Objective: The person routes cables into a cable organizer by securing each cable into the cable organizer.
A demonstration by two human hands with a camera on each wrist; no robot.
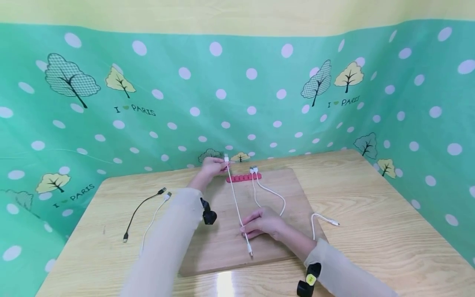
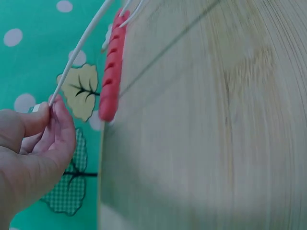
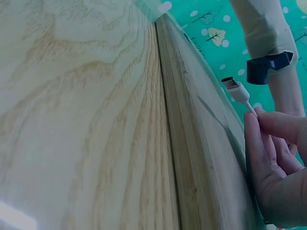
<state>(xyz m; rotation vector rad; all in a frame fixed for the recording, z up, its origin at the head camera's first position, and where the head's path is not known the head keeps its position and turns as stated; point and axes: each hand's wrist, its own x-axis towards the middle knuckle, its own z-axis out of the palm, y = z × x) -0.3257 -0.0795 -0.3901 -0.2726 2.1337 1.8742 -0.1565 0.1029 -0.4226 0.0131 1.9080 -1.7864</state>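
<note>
A white USB cable [image 1: 234, 194] is stretched between my two hands above the wooden board [image 1: 222, 247]. My left hand [image 1: 214, 166] pinches it just below the USB plug [image 1: 226, 158], left of the red cable holder [image 1: 244, 177]. Near the other end, my right hand [image 1: 262, 222] pinches the cable between thumb and fingers; its small connector [image 3: 236, 89] sticks out past the fingertips. Two white cables [image 1: 272, 192] sit in slots at the holder's right end, plugs pointing away. In the left wrist view, the holder's nearer slots [image 2: 111, 67] hold nothing.
Left of the board, a black cable [image 1: 139, 209] and a white cable [image 1: 153, 218] lie on the wooden table [image 1: 371, 214]. Another white cable end [image 1: 328, 220] rests right of the board. A green patterned cloth [image 1: 237, 99] hangs behind the table.
</note>
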